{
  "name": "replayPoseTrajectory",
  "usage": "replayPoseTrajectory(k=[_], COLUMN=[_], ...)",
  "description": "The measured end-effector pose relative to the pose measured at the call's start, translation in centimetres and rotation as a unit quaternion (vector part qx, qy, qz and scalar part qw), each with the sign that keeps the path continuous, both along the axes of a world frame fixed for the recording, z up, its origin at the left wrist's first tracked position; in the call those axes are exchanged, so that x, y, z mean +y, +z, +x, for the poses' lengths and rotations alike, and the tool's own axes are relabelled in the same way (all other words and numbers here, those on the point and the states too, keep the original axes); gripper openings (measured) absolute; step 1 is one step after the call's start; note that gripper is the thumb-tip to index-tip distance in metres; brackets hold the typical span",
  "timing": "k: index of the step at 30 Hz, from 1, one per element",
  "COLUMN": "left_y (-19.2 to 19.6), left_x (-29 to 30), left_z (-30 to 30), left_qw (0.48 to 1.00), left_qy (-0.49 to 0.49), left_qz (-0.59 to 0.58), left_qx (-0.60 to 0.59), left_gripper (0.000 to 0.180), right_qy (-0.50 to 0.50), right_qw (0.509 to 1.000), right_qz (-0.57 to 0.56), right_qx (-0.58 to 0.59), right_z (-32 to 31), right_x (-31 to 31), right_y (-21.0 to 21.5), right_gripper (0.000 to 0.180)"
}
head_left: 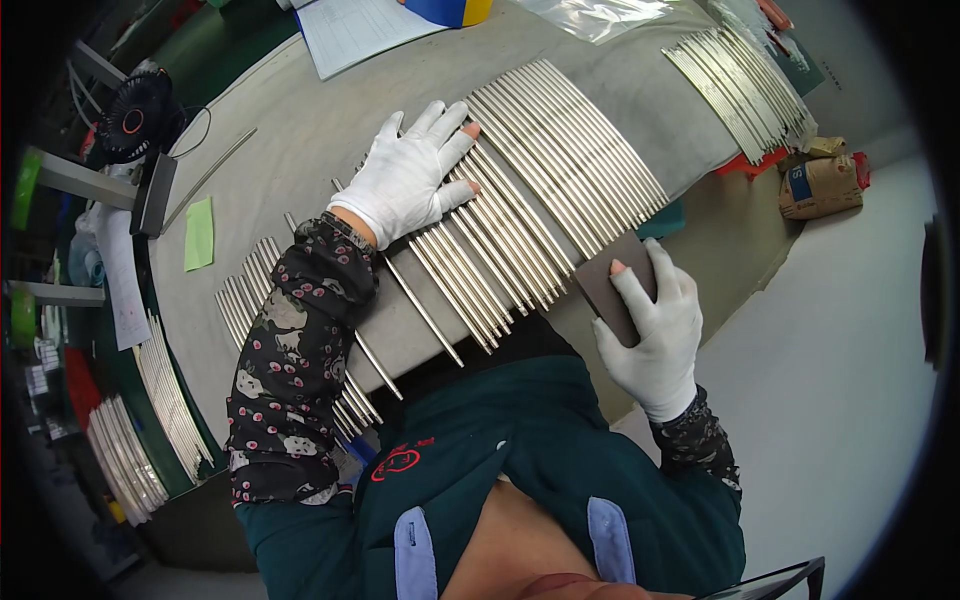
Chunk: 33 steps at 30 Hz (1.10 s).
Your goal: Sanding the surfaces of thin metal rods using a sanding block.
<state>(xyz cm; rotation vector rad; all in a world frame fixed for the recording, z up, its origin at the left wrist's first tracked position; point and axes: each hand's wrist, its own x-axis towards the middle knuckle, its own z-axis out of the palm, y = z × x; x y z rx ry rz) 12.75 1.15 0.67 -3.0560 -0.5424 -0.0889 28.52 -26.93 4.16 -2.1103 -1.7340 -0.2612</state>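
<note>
A brown paper sack (822,185) with a blue label patch (801,182) lies on the floor at right. A clear plastic bag (592,14) rests on the counter's (300,130) far edge.

My left hand (410,175) lies flat, fingers spread, mid-frame; my right hand (655,325) sits lower right, thumb and fingers pinched shut.

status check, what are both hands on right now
Left hand flat on the row of metal rods. Right hand grips a dark sanding pad at the rod ends. Nothing blocking.
</note>
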Motion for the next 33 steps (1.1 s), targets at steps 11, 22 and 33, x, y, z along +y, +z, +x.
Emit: replayPoseTrajectory(k=[11, 22, 33], left_y=[0.5, 0.6, 0.4], left_x=[0.1, -0.3, -0.3], left_z=[0.0, -0.4, -0.5], left_qw=[1.0, 1.0, 1.0], left_qy=[-0.006, 0.008, 0.003], left_qz=[-0.013, -0.007, -0.001], left_qx=[-0.003, 0.011, 0.005], left_gripper=[0.073, 0.072, 0.071], right_qy=[0.013, -0.001, 0.025], right_qw=[0.999, 1.0, 0.998], right_qz=[-0.015, 0.003, -0.045], right_qx=[-0.042, 0.007, -0.02], right_z=[-1.1, -1.0, -1.6], right_x=[7.2, -0.4, 4.7], right_y=[0.2, 0.8, 0.5], right_gripper=[0.051, 0.059, 0.053])
